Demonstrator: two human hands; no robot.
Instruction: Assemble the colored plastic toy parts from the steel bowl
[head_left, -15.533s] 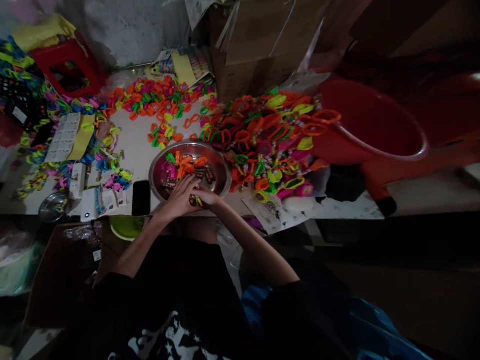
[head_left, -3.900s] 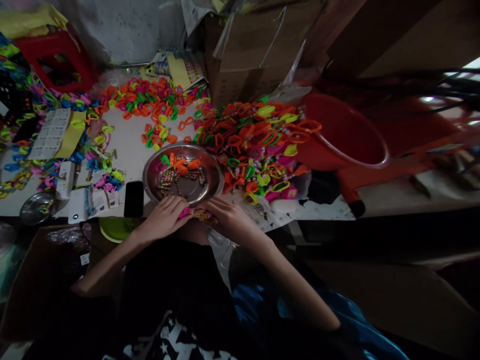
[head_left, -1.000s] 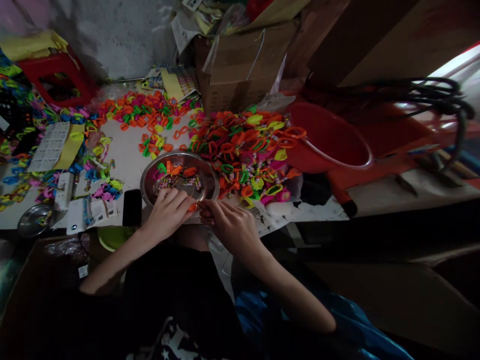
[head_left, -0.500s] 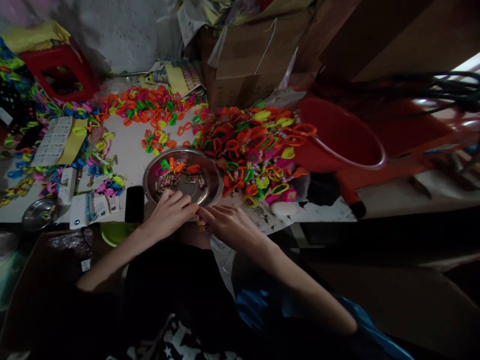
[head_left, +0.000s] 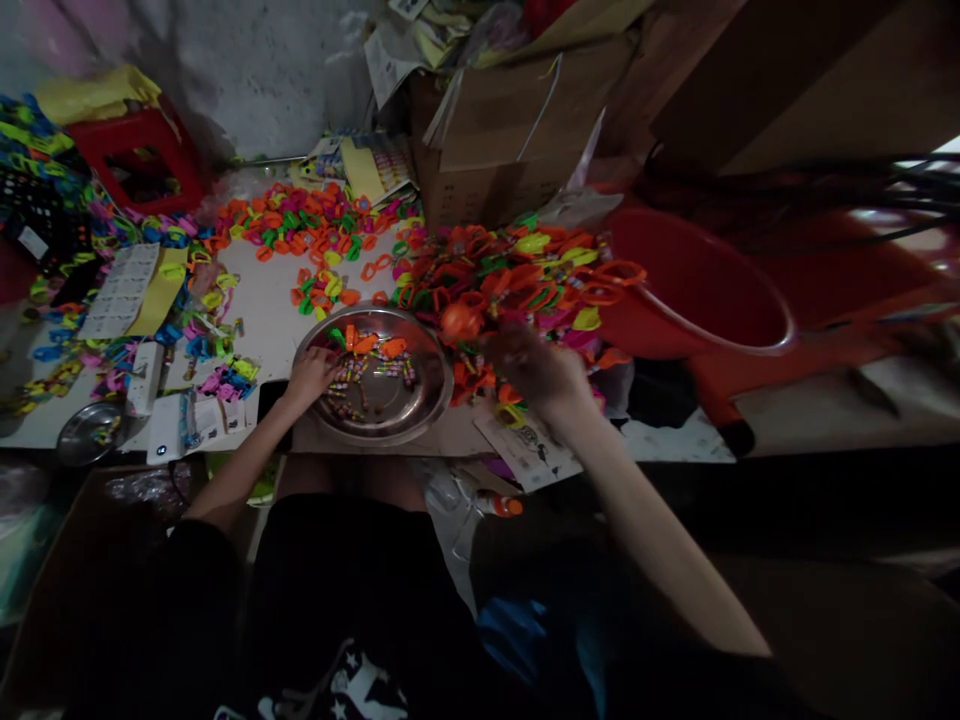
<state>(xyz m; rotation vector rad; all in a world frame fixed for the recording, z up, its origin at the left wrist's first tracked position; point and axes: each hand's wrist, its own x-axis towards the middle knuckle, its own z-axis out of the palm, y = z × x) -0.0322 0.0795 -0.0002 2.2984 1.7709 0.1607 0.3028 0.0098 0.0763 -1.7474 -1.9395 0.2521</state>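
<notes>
Left hand (head_left: 310, 374): fingers (head_left: 324, 362) curled down over the left rim of the steel bowl (head_left: 431, 405), tips on the small coloured pieces (head_left: 369, 352) inside. Pinching one or just touching, cannot tell.

Right hand (head_left: 538, 372): blurred, fingers (head_left: 504, 345) stretched over the near edge of the heap of plastic rings (head_left: 517, 275). Grip cannot be told. Orange round piece (head_left: 460, 322) sits just off the right fingertips, toward the bowl side; held or loose, unclear.

The bowl lies between the two sets of fingers, on the counter (head_left: 266, 315), with its pieces mostly in the half away from the person. The ring heap starts right at the right fingers and spreads beyond them, touching the bowl's far right rim.

Under the right wrist: printed paper sheet (head_left: 534, 452) on the counter edge. Past the heap, right of the right fingers: red basin (head_left: 705, 290). Beyond the heap: cardboard box (head_left: 510, 130).

Beyond the left fingers: scattered smaller rings (head_left: 300, 225). Left of the left fingers: white sticker sheets (head_left: 120, 290), small steel dish (head_left: 88, 433) near the counter edge, red stool (head_left: 139, 160) far back.
</notes>
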